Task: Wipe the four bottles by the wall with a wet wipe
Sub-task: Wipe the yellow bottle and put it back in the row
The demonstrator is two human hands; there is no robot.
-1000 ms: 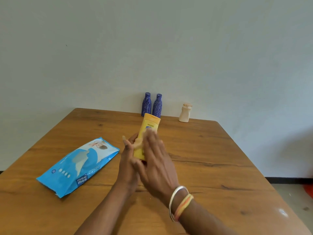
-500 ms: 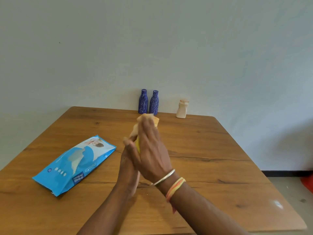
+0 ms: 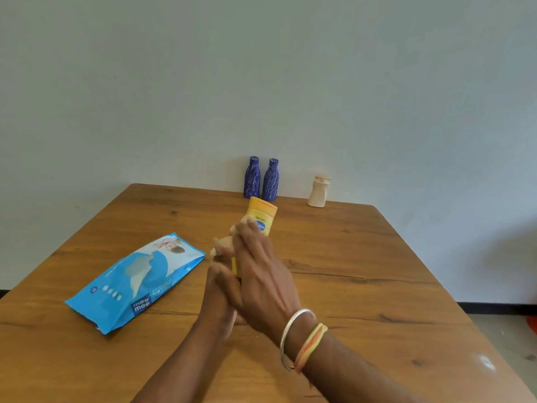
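— Where is the yellow bottle [image 3: 261, 218]?

— Up off the table [image 3: 363, 257], near its middle, between the two hands. It is tilted, with the cap end pointing away toward the wall [image 3: 261, 82]. Only the cap and the top of the label show; the rest is hidden by the hands.

— What is the left hand [image 3: 219, 295] doing?

— It grips the lower end of the bottle from the left side, with the thumb [image 3: 215, 271] raised alongside it. Its other fingers are hidden behind the bottle.

— And the right hand [image 3: 261, 274]?

— It lies over the top of the bottle. Its fingers [image 3: 247, 237] are nearly straight along the bottle's length and press the wet wipe [image 3: 223, 242] onto it. A crumpled pale fold of the wipe sticks out to the left of those fingers. I cannot see the right thumb.

— Where are the other bottles?

— They stand upright at the far edge of the table, against the wall. The left blue bottle [image 3: 251, 177] and the right blue bottle [image 3: 270, 179] are just beside each other, so close I cannot tell whether they touch. The cream bottle [image 3: 318, 191] stands apart, to their right. There is an open space between the blue pair and the cream one.

— Anything else on the table?

— A blue pack of wipes [image 3: 136, 282] lies flat on the left, near the left hand but not touching it. On the right wrist are a silver bangle [image 3: 290, 335] and, just behind it, an orange and yellow band [image 3: 311, 346].
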